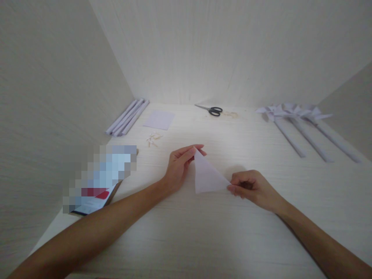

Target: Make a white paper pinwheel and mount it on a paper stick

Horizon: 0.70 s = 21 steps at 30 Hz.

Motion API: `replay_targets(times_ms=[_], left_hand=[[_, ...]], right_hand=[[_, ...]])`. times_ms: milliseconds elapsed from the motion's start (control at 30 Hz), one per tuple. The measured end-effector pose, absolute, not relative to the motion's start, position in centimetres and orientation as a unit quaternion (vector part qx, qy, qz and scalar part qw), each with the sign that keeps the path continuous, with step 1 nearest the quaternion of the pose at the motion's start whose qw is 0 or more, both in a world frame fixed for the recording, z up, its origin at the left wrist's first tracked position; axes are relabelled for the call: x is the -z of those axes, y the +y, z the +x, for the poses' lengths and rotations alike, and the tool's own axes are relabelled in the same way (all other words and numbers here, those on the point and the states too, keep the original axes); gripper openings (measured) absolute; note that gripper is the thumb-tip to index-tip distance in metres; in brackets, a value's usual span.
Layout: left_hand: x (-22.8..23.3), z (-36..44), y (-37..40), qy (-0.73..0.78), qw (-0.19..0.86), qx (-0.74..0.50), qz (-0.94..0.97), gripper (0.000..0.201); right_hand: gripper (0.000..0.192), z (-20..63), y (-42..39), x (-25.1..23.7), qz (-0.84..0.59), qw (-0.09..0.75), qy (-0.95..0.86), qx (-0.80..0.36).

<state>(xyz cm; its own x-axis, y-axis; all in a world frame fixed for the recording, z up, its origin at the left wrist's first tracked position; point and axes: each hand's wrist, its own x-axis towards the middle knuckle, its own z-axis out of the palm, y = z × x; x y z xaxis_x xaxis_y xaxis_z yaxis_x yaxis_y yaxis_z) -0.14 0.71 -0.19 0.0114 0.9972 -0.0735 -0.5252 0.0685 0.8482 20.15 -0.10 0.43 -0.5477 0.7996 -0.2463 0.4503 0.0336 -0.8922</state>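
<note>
Between my two hands is a pale lilac sheet of paper (207,175), folded into a triangle. My left hand (181,164) pinches its upper corner between thumb and fingers. At the right corner, my right hand (250,188) grips the paper with thumb and forefinger. The third corner points down toward me, held by neither hand. Behind my left hand lie a square sheet of the same paper (159,119) and a small scatter of short pale sticks (154,139).
Rolled paper tubes (128,117) lie at the back left. Black-handled scissors (214,111) rest near the back wall beside pale scraps (231,114). Three paper pinwheels on tube handles (310,133) lie at the right. A phone (100,186), partly blurred out, is beside my left forearm.
</note>
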Motion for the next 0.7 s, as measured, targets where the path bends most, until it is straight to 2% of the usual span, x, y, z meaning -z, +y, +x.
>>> replay_targets(times_ms=[467, 700], left_hand=[[0.28, -0.14, 0.75, 0.383, 0.608, -0.605, 0.344, 0.015], [0.5, -0.19, 0.65, 0.434, 0.54, -0.612, 0.382, 0.018]], right_hand=[[0.03, 20.15, -0.11, -0.41, -0.438, 0.16, -0.697, -0.545], [0.031, 20.2, 0.01, -0.34, -0.441, 0.154, -0.701, -0.539]])
